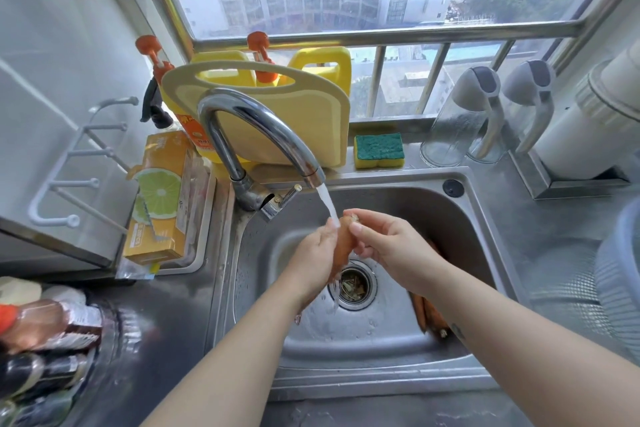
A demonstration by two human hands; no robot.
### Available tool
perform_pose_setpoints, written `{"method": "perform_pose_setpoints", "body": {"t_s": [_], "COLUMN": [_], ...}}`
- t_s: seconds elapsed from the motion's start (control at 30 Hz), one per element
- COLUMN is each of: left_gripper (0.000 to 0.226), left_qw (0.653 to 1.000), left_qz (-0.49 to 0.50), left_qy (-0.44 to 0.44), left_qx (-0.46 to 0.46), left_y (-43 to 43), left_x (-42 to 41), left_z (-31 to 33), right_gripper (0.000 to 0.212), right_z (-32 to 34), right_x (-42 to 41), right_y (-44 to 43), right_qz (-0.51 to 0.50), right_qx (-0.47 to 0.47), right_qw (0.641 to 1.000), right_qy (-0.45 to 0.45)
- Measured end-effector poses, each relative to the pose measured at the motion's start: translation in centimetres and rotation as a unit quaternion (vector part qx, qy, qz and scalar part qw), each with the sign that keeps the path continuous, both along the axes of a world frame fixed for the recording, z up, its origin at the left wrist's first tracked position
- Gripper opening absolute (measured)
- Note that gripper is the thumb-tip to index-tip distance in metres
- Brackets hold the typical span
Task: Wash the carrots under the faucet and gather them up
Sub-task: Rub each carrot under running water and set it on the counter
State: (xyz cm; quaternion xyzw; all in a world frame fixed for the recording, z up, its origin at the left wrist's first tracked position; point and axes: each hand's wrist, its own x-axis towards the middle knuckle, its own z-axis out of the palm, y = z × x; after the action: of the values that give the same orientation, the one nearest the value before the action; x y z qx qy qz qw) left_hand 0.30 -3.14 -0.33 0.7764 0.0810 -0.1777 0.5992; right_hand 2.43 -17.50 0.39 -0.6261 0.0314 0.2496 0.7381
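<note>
Water runs from the chrome faucet [256, 125] into the steel sink [381, 357]. Under the stream I hold one orange carrot [343, 243] upright above the drain. My left hand [313, 260] grips its lower part. My right hand [388, 246] pinches its top end between thumb and fingers. More carrots [429, 315] lie on the sink floor at the right, partly hidden by my right forearm.
A yellow cutting board [287, 128] and detergent jugs stand behind the faucet. A green-and-yellow sponge [379, 151] lies on the ledge. Glass dispensers [485, 114] stand at the right, a boxed wrap roll [159, 198] at the left. A clear basket [620, 274] sits at the right edge.
</note>
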Motion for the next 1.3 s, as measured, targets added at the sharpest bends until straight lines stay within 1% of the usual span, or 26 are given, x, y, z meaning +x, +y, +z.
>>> {"method": "perform_pose_setpoints", "body": {"t_s": [0.03, 0.13, 0.2, 0.23, 0.33, 0.4, 0.47, 0.57, 0.67, 0.73, 0.77, 0.83, 0.87, 0.93, 0.97, 1.03, 1.07, 1.13, 1.17, 1.23, 1.27, 1.3], "left_gripper": [0.046, 0.028, 0.015, 0.013, 0.014, 0.023, 0.029, 0.038, 0.034, 0.023, 0.019, 0.031, 0.034, 0.029, 0.028, 0.022, 0.016, 0.019, 0.023, 0.037, 0.04, 0.041], "left_qw": [1.0, 0.995, 0.992, 0.991, 0.992, 0.994, 0.996, 1.0, 0.996, 0.992, 0.99, 0.985, 0.985, 0.988, 0.987, 0.979, 0.976, 0.969, 0.958, 0.916, 0.9, 0.893], "left_qz": [-0.021, -0.099, -0.121, -0.125, -0.102, -0.075, -0.052, -0.023, -0.07, -0.104, -0.128, -0.168, -0.162, -0.125, -0.117, -0.129, -0.128, -0.133, -0.147, -0.183, -0.189, -0.192], "left_qy": [0.005, -0.017, -0.017, -0.02, -0.06, -0.076, -0.064, -0.011, 0.03, 0.04, 0.036, 0.013, -0.002, -0.03, -0.053, -0.094, -0.104, -0.109, -0.11, -0.11, -0.111, -0.115], "left_qx": [-0.004, 0.013, 0.027, 0.032, 0.034, 0.03, 0.02, -0.014, -0.056, -0.064, -0.043, 0.026, 0.057, 0.082, 0.096, 0.13, 0.141, 0.178, 0.222, 0.339, 0.376, 0.391], "left_y": [0.2, 0.6, 0.5, 0.4, -0.2, -0.7, -0.9, -0.6, 0.3, 1.0, 1.3, 1.3, 1.1, 0.3, 0.0, -0.6, -0.7, -0.6, -0.3, 0.4, 0.9, 1.3], "left_x": [0.0, -0.2, -0.2, -0.1, -0.2, -0.2, -0.2, 0.0, 0.1, -0.2, -0.3, -0.6, -0.8, -0.8, -0.7, -0.5, -0.4, -0.1, 0.1, 0.4, 0.4, 0.4], "left_z": [0.3, 0.9, 1.0, 0.8, 0.4, 0.3, 0.5, 0.8, 1.1, 1.4, 1.5, 1.6, 1.4, 1.4, 1.2, 0.8, 0.8, 1.1, 1.3, 1.5, 1.3, 1.1], "right_gripper": [0.021, 0.021, 0.021, 0.02, 0.02, 0.02, 0.019, 0.02, 0.02, 0.02, 0.019, 0.019, 0.019, 0.017, 0.016, 0.017, 0.016, 0.013, 0.012, 0.015, 0.017, 0.02], "right_z": [0.0, 0.0, 0.0, 0.0, 0.2, 0.4, 0.6, 0.7, 0.6, 0.4, 0.3, 0.0, 0.0, 0.0, 0.1, 0.5, 0.6, 0.7, 0.5, 0.0, -0.1, -0.2], "right_x": [0.0, 0.2, 0.2, 0.1, 0.3, 0.3, 0.3, 0.1, 0.2, 0.3, 0.3, 0.3, 0.2, 0.2, 0.2, 0.2, 0.2, 0.3, 0.3, 0.6, 0.7, 0.7], "right_y": [-0.1, -0.5, -0.6, -0.6, -0.5, -0.6, -0.7, -0.7, -0.9, -1.0, -1.0, -0.9, -0.7, -0.4, -0.3, -0.2, -0.2, 0.0, -0.2, -1.0, -1.7, -2.5], "right_qz": [-0.004, -0.002, -0.005, -0.008, -0.016, -0.013, -0.006, -0.004, -0.004, -0.001, -0.001, -0.004, -0.008, -0.016, -0.013, 0.023, 0.046, 0.055, 0.041, -0.017, -0.042, -0.055], "right_qx": [0.0, -0.001, 0.005, 0.007, 0.005, 0.004, 0.002, 0.004, 0.003, -0.006, -0.012, -0.023, -0.024, -0.038, -0.067, -0.156, -0.194, -0.239, -0.257, -0.293, -0.301, -0.301], "right_qw": [1.0, 1.0, 1.0, 1.0, 1.0, 1.0, 1.0, 1.0, 1.0, 1.0, 1.0, 1.0, 1.0, 0.999, 0.997, 0.983, 0.973, 0.959, 0.955, 0.946, 0.945, 0.946], "right_qy": [0.0, 0.003, 0.007, 0.006, -0.009, -0.019, -0.021, -0.021, -0.022, -0.021, -0.019, -0.017, -0.017, -0.024, -0.039, -0.09, -0.113, -0.139, -0.145, -0.139, -0.124, -0.104]}}
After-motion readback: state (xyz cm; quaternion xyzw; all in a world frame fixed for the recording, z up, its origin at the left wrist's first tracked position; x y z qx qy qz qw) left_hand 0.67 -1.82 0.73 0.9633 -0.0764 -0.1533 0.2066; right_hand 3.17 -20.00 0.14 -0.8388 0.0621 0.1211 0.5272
